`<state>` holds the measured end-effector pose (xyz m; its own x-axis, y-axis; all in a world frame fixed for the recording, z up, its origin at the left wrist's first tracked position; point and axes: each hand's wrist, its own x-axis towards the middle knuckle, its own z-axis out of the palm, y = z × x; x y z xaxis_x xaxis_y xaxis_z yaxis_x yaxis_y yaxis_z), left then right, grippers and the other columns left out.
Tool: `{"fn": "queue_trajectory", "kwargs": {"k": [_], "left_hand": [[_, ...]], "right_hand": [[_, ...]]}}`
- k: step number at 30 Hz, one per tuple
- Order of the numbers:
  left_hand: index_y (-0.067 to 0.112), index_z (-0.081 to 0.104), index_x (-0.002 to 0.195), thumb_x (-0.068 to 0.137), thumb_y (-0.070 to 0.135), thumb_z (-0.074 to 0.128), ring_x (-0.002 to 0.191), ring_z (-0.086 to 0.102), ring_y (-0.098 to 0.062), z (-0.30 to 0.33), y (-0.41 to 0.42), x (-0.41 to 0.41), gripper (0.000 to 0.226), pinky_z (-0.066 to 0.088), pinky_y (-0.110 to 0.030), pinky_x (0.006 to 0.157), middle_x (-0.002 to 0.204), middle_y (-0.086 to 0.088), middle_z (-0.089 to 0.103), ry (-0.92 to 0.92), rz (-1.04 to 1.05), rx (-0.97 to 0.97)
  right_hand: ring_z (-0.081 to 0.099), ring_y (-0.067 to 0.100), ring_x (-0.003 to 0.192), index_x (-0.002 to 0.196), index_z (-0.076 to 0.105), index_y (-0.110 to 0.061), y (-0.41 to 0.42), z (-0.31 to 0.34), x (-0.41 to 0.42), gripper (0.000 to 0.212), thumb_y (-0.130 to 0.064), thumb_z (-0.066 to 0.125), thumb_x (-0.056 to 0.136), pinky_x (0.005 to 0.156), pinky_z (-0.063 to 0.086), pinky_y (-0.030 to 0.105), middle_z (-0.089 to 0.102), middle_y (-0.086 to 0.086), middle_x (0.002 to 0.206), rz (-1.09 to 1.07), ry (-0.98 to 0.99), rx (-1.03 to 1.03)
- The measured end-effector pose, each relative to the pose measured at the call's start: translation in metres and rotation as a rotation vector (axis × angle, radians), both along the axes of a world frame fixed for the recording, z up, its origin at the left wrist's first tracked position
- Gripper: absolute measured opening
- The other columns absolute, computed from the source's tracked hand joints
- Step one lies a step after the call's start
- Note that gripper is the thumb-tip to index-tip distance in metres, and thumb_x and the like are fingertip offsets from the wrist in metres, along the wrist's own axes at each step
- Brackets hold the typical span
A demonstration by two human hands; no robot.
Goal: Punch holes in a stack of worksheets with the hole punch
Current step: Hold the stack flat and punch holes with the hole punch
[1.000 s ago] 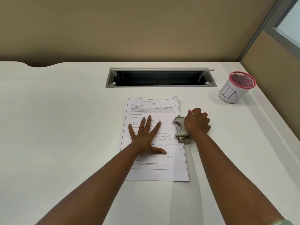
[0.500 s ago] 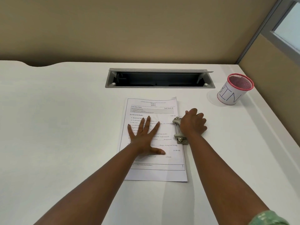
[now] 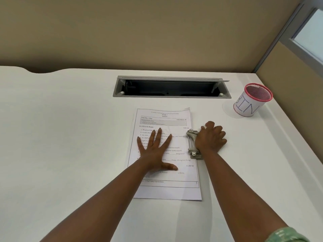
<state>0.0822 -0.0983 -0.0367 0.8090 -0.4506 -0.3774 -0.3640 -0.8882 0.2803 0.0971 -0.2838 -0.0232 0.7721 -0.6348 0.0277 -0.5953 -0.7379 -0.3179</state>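
Note:
A stack of printed worksheets (image 3: 181,187) lies flat on the white desk (image 3: 61,137), its long side running away from me. My left hand (image 3: 155,151) rests palm-down on the middle of the top sheet with fingers spread. A grey metal hole punch (image 3: 192,145) sits over the right edge of the stack. My right hand (image 3: 210,137) lies on top of the punch's lever, fingers curled over its right side and hiding most of it.
A recessed cable tray (image 3: 172,88) with an open grey lid sits in the desk beyond the paper. A white cup with a pink mesh rim marked "BIN" (image 3: 251,101) stands at the far right, near the beige partition (image 3: 297,81).
Both hands and the punch stay in the same place on the paper; only the view has shifted slightly.

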Motion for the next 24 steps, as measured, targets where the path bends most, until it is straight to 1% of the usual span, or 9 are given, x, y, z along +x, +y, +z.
{"fn": "queue_trajectory", "kwargs": {"k": [4,8,11,13,15,17,19,21,24], "left_hand": [[0.039,-0.02,0.142,0.062,0.077,0.055,0.137,-0.036,-0.021,0.001,-0.001,-0.001,0.116,-0.024,-0.063,0.1,0.15,-0.001,-0.038,0.009,0.001,0.001],[0.04,-0.02,0.142,0.063,0.077,0.056,0.138,-0.036,-0.02,0.001,0.001,0.0,0.116,-0.024,-0.063,0.101,0.15,0.0,-0.037,0.013,0.006,0.002],[0.04,-0.018,0.142,0.063,0.076,0.056,0.138,-0.035,-0.019,0.003,0.0,-0.001,0.115,-0.023,-0.063,0.102,0.151,0.0,-0.036,0.015,0.013,0.002],[0.04,-0.018,0.142,0.063,0.076,0.056,0.138,-0.034,-0.02,0.004,0.0,-0.001,0.115,-0.023,-0.062,0.102,0.151,0.0,-0.036,0.016,0.014,0.006],[0.04,-0.018,0.142,0.064,0.076,0.056,0.138,-0.034,-0.02,0.005,0.0,-0.002,0.114,-0.022,-0.062,0.103,0.151,0.0,-0.036,0.015,0.014,0.013],[0.04,-0.019,0.142,0.064,0.076,0.056,0.139,-0.034,-0.02,0.005,0.0,-0.002,0.114,-0.022,-0.062,0.103,0.151,0.0,-0.036,0.013,0.015,0.015],[0.04,-0.019,0.142,0.064,0.076,0.055,0.138,-0.034,-0.019,0.006,0.0,-0.002,0.114,-0.022,-0.062,0.103,0.151,0.0,-0.037,0.014,0.015,0.013],[0.04,-0.018,0.142,0.064,0.076,0.056,0.139,-0.034,-0.019,0.006,0.0,-0.002,0.113,-0.022,-0.062,0.103,0.151,0.001,-0.036,0.015,0.016,0.013],[0.04,-0.018,0.142,0.064,0.075,0.056,0.139,-0.034,-0.019,0.006,0.0,-0.002,0.113,-0.022,-0.062,0.103,0.151,0.001,-0.036,0.017,0.021,0.016]], "right_hand": [[0.041,0.037,0.117,0.12,0.045,-0.011,-0.001,0.003,0.001,0.033,-0.031,0.039,0.096,0.093,0.035,0.044,0.045,0.019,0.126,-0.006,0.006,0.05],[0.037,0.034,0.124,0.124,0.042,-0.015,0.001,0.013,0.007,0.044,-0.045,0.03,0.095,0.099,0.03,0.043,0.042,0.016,0.134,-0.072,0.032,0.295],[0.037,0.033,0.126,0.125,0.043,-0.013,-0.003,0.021,0.005,0.053,-0.053,0.031,0.092,0.102,0.03,0.043,0.044,0.015,0.134,-0.106,0.036,0.41],[0.045,0.033,0.121,0.122,0.047,-0.007,-0.011,0.027,0.002,0.061,-0.057,0.037,0.089,0.099,0.035,0.041,0.052,0.018,0.126,-0.109,0.085,0.487],[0.054,0.029,0.1,0.105,0.057,-0.005,-0.02,0.035,-0.001,0.059,-0.059,0.049,0.083,0.088,0.042,0.037,0.06,0.016,0.099,-0.069,0.136,0.64],[0.055,0.027,0.087,0.101,0.061,-0.004,-0.024,0.042,-0.005,0.051,-0.049,0.065,0.077,0.076,0.042,0.035,0.06,0.01,0.089,-0.063,0.157,0.818],[0.052,0.026,0.084,0.098,0.06,-0.004,-0.025,0.043,-0.008,0.041,-0.036,0.071,0.076,0.068,0.041,0.031,0.058,0.012,0.095,-0.045,0.189,0.845],[0.048,0.025,0.077,0.08,0.058,-0.007,-0.023,0.042,-0.011,0.024,-0.027,0.071,0.078,0.059,0.038,0.027,0.053,0.013,0.091,-0.042,0.161,0.857],[0.048,0.024,0.079,0.066,0.05,-0.011,-0.025,0.04,-0.015,0.025,-0.019,0.069,0.08,0.063,0.04,0.031,0.052,0.013,0.089,-0.102,0.042,0.945]]}}
